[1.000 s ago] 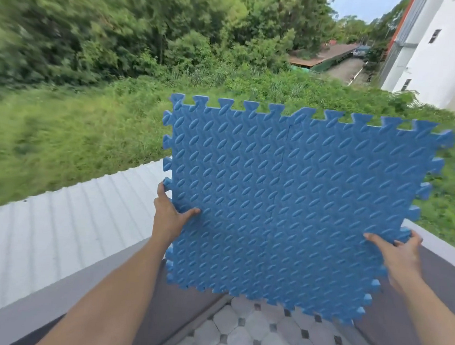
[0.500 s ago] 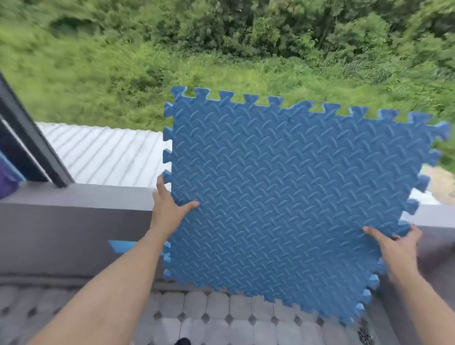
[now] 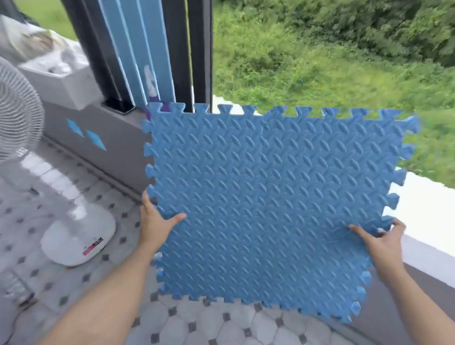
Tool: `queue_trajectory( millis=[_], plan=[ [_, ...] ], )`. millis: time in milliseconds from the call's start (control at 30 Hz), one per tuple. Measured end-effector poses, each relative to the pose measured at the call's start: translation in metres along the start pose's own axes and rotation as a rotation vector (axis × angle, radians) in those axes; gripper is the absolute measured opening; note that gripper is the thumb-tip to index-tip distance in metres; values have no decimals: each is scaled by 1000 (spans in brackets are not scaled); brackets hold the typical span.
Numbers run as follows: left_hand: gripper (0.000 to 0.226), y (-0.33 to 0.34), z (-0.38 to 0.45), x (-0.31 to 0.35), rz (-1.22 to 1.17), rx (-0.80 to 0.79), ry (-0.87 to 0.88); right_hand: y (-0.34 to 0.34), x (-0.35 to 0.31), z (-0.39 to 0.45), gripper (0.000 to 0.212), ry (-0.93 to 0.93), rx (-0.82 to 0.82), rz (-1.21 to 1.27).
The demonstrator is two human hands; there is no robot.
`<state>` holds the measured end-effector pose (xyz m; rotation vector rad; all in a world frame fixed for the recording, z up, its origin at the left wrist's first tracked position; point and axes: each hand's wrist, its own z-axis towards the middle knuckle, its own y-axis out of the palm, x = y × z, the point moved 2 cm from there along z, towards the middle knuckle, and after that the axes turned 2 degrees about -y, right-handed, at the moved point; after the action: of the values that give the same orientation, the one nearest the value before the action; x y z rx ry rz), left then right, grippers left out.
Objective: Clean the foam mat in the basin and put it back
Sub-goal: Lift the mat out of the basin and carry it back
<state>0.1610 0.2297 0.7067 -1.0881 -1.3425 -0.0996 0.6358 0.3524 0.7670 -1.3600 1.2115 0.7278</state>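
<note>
A blue foam mat with a ridged pattern and jigsaw-toothed edges is held upright in front of me, above the tiled balcony floor. My left hand grips its left edge, thumb on the front face. My right hand grips the right edge the same way. The mat hides part of the grey parapet wall behind it. No basin is in view.
A white standing fan with its round base stands at the left on the tiled floor. A dark post with blue slats rises behind the grey parapet. Grass and bushes lie beyond.
My view has swung to the left: the fan and the post with blue slats have come into sight. The mat stays upright in both hands, same grip.
</note>
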Motion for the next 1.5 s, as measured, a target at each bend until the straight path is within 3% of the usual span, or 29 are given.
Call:
queue_trajectory(
  millis=[133, 267, 433, 600, 833, 1033, 1133, 1267, 1500],
  plan=[
    [125, -47, 12, -60, 7, 109, -101, 79, 3, 2, 101, -39, -92, -68],
    [120, -81, 13, -120, -6, 230, -227, 159, -2, -14, 84, -60, -161, -191],
    [120, -102, 10, -204, 19, 352, -451, 264, 22, -11, 89, -238, -253, -319],
    [109, -99, 8, -297, 33, 482, -568, 367, 70, 3, 99, -337, -426, -397],
    [118, -58, 15, -440, 27, 551, -696, 503, 170, 25, 101, -516, -630, -519],
    [129, 4, 25, -561, 70, 522, -847, 598, 283, 51, 102, -668, -783, -688],
    [126, 41, 34, -607, 49, 467, -890, 631, 340, 69, 101, -694, -836, -758],
    [140, 78, 44, -664, 18, 386, -927, 664, 416, 90, 98, -706, -889, -841],
    [136, 134, 68, -765, 46, 271, -957, 730, 532, 104, 107, -730, -945, -958]
  ],
)
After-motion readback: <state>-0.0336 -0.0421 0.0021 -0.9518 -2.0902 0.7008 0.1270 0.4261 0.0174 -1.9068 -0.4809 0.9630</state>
